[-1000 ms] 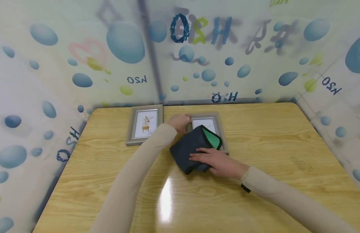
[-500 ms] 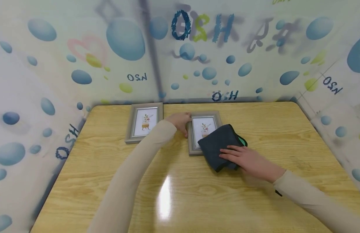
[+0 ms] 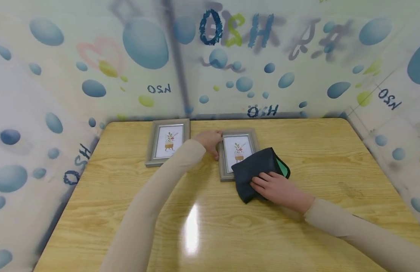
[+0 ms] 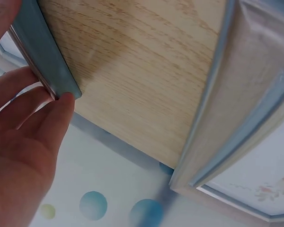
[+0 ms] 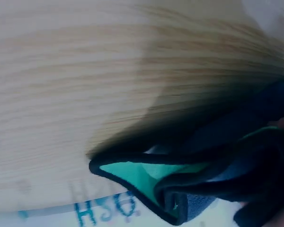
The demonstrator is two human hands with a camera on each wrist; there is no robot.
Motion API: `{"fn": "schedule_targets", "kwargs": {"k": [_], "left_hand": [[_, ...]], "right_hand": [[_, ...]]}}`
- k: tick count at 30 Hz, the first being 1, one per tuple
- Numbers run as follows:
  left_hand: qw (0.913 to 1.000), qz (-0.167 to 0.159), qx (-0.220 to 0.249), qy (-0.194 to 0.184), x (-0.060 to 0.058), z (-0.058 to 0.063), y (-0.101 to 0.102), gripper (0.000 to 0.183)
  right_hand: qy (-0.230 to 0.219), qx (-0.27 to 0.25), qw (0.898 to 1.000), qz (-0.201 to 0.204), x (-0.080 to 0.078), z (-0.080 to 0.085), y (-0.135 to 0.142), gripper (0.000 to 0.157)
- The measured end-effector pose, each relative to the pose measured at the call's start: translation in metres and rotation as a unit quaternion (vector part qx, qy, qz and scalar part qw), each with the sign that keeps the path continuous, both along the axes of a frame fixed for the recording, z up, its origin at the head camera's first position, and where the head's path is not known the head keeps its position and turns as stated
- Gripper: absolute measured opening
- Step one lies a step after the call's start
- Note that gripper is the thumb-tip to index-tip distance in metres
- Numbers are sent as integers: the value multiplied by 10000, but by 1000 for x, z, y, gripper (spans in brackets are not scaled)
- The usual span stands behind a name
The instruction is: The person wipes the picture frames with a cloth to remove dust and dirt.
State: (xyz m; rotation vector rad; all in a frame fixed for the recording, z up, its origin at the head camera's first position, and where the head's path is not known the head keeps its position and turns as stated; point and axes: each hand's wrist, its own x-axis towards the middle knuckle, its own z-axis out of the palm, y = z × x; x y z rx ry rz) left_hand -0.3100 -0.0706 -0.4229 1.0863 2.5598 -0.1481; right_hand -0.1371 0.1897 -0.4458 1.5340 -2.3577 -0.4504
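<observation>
My left hand [image 3: 210, 141] holds the left edge of the right-hand picture frame [image 3: 222, 166], a grey frame round a print of a potted plant. In the left wrist view, fingertips [image 4: 66, 101] lie at that frame's corner and the thumb shows higher up its side. Over the frame's lower right part lies a dark blue cloth [image 3: 254, 164] with black edging and a green inside. My right hand [image 3: 281, 190] grips this cloth from above, its thumb hidden. The right wrist view shows the cloth's green fold [image 5: 132, 172] bunched beside the hand.
A second, similar picture frame [image 3: 150, 151] lies to the left, partly behind the left sleeve. Both lie near the back of the wooden table [image 3: 230, 234]. Walls with blue drops [image 3: 145, 43] and lettering stand behind and at both sides.
The cloth and right hand have moved right across the picture frame, uncovering most of its print; lately the hand has shifted slightly back left. The left hand keeps its place on the frame.
</observation>
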Motion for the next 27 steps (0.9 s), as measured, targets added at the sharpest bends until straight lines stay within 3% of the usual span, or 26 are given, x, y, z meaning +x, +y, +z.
{"fn": "schedule_targets", "kwargs": {"k": [5, 11, 15, 20, 27], "left_hand": [[9999, -51, 13, 117, -1, -2, -4, 83], [9999, 138, -7, -30, 3, 1, 0, 76], [9998, 159, -8, -124, 4, 0, 4, 70], [9995, 185, 68, -236, 2, 0, 3, 68], [9998, -47, 54, -190, 2, 7, 3, 60]], "right_hand": [[96, -55, 9996, 267, -4, -2, -30, 33], [372, -368, 9963, 679, -6, -7, -74, 30], [326, -416, 9969, 582, -3, -8, -84, 29], [-385, -241, 9989, 56, 3, -5, -61, 35], [-1019, -774, 9914, -278, 2, -7, 3, 46]]}}
